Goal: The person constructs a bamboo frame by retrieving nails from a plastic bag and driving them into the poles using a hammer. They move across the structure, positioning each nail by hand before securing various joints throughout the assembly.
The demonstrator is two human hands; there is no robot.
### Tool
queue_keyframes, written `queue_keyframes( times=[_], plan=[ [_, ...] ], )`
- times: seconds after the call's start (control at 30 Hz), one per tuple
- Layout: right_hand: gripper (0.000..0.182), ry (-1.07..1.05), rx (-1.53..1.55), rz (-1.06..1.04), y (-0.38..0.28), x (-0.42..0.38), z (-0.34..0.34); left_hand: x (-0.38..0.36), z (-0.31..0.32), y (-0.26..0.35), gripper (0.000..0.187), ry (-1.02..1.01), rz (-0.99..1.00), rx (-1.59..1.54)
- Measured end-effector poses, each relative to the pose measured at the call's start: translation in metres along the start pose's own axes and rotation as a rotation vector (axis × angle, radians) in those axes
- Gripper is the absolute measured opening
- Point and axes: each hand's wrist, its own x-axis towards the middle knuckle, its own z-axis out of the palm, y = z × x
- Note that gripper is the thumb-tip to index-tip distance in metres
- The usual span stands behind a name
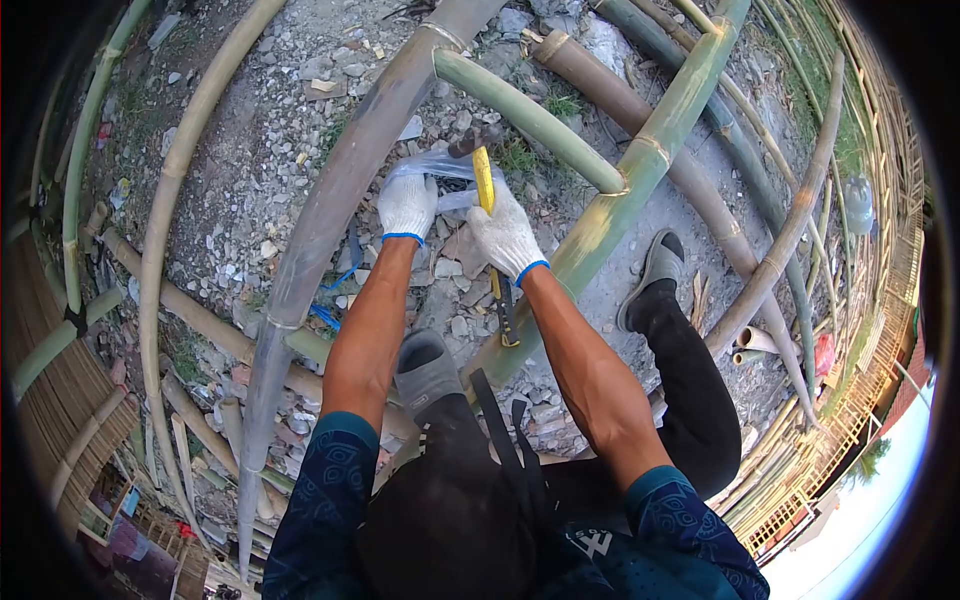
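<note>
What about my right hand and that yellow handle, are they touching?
Touching. The head view shows the gloved right hand right against the yellow handle, covering its lower part with no gap between.

Crumpled clear plastic (432,163) stretches sideways; a yellow handle (484,178) tilts beside it.

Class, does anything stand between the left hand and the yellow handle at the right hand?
Yes: clear plastic spans the gap from the left hand towards the yellow handle in the right hand.
</note>
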Motion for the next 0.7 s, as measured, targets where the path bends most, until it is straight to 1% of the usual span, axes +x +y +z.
queue_keyframes(
  times=[0.03, 0.07, 0.17, 0.23, 0.27, 0.33, 0.37, 0.47, 0.57, 0.67, 0.7],
  plan=[
    [0.040, -0.033, 0.041, 0.031, -0.004, -0.002, -0.003, 0.001, -0.001, 0.000, 0.027, 0.000, -0.011, -0.013],
    [0.040, -0.032, 0.057, 0.043, -0.008, -0.003, -0.007, 0.004, -0.002, 0.002, 0.027, 0.004, -0.020, -0.027],
    [0.038, -0.023, 0.085, 0.059, -0.016, -0.012, -0.015, 0.004, -0.007, 0.008, 0.031, -0.093, 0.027, 0.044],
    [0.037, -0.009, 0.077, 0.039, -0.021, -0.018, -0.022, 0.001, -0.001, 0.006, 0.027, -0.057, 0.122, 0.132],
    [0.032, 0.011, 0.042, 0.024, -0.024, -0.022, -0.026, 0.000, 0.000, 0.004, 0.026, -0.040, 0.173, 0.177],
    [0.028, 0.050, -0.029, -0.008, -0.025, -0.028, -0.033, 0.003, -0.002, -0.001, 0.023, -0.029, 0.270, 0.091],
    [0.026, 0.053, 0.012, 0.009, -0.021, -0.031, -0.034, 0.004, -0.003, -0.004, 0.021, -0.024, 0.319, 0.048],
    [0.024, 0.064, 0.131, 0.052, -0.010, -0.039, -0.038, 0.016, -0.014, -0.001, 0.018, -0.115, 0.425, 0.101],
    [0.020, 0.045, 0.258, 0.129, -0.022, -0.062, -0.054, 0.014, -0.028, 0.006, 0.018, -0.132, 0.268, -0.073],
    [0.021, 0.070, 0.461, 0.191, -0.035, -0.088, -0.066, 0.003, -0.034, 0.001, 0.023, 0.036, 0.323, -0.250],
    [0.014, 0.105, 0.555, 0.214, -0.037, -0.095, -0.067, -0.005, -0.047, 0.006, 0.026, -0.030, 0.224, -0.231]
  ],
)
